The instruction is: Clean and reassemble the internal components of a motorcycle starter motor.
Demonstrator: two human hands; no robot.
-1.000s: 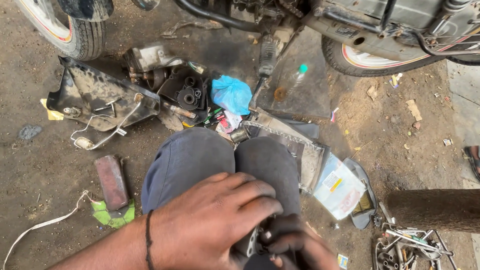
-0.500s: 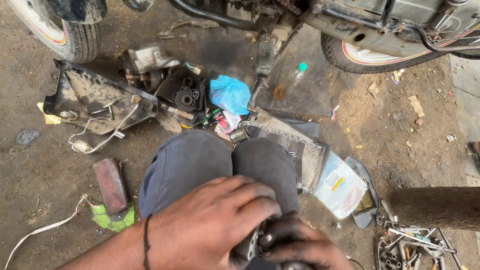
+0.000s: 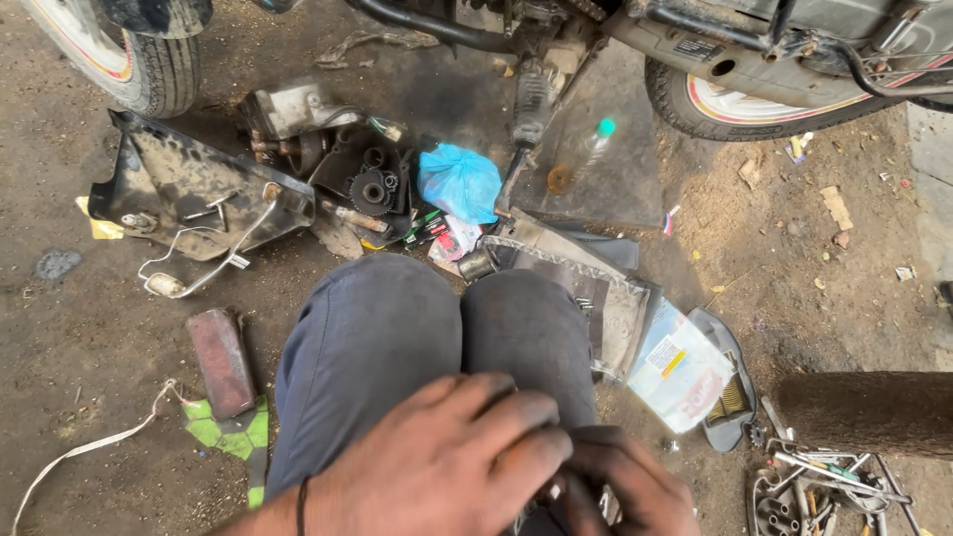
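Note:
My left hand (image 3: 437,467) lies low in the view, over my lap, its fingers curled over a small metal part (image 3: 552,493) that is mostly hidden. My right hand (image 3: 625,486), dark with grease, grips the same part from the right; the two hands touch. What the part is cannot be made out. Both hands rest just behind my knees (image 3: 447,328) in dark grey trousers.
A motorcycle (image 3: 695,50) stands ahead with its wheels at left and right. On the dirt lie a black side panel (image 3: 189,189), a geared engine part (image 3: 372,189), a blue plastic bag (image 3: 460,182), a small bottle (image 3: 592,141), a rusty bar (image 3: 220,359), a log (image 3: 864,412) and tools (image 3: 814,486).
The view has shifted slightly, so the ground objects sit a little lower and further left. My hands stay closed together on the small part, barely moving.

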